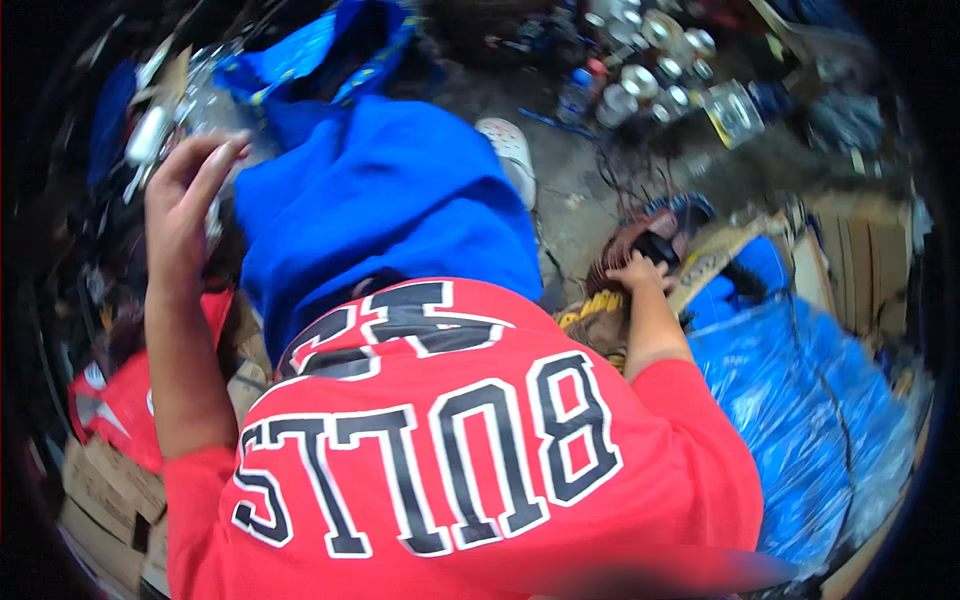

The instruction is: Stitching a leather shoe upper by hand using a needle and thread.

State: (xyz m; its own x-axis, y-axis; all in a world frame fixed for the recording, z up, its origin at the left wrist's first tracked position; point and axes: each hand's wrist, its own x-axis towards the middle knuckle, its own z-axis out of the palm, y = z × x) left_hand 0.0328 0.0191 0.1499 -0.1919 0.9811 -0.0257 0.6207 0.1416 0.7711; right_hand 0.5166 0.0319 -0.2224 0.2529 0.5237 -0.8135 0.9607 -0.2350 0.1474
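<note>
My left hand [188,188] is raised at the left, beside the blue shorts I wear. Its fingers bend toward the thumb and the tips come close together. Whatever may be between them is too small to make out. Clear plastic [208,95] lies beyond that hand. On the right, my right hand [642,272] reaches down with its fingers bent over a dark brown, ribbed item with a black part [655,248]. The item's exact kind is unclear. Yellow-and-brown material [598,315] sits just below this hand.
A blue bag [330,55] lies ahead. Several cans [640,82] and a plastic bottle [575,95] cover the far-right floor. Cardboard [855,250] and blue plastic sheeting [810,400] are on the right. A red bag [120,405] and cardboard boxes [110,490] lie left. A white clog [508,155] shows ahead.
</note>
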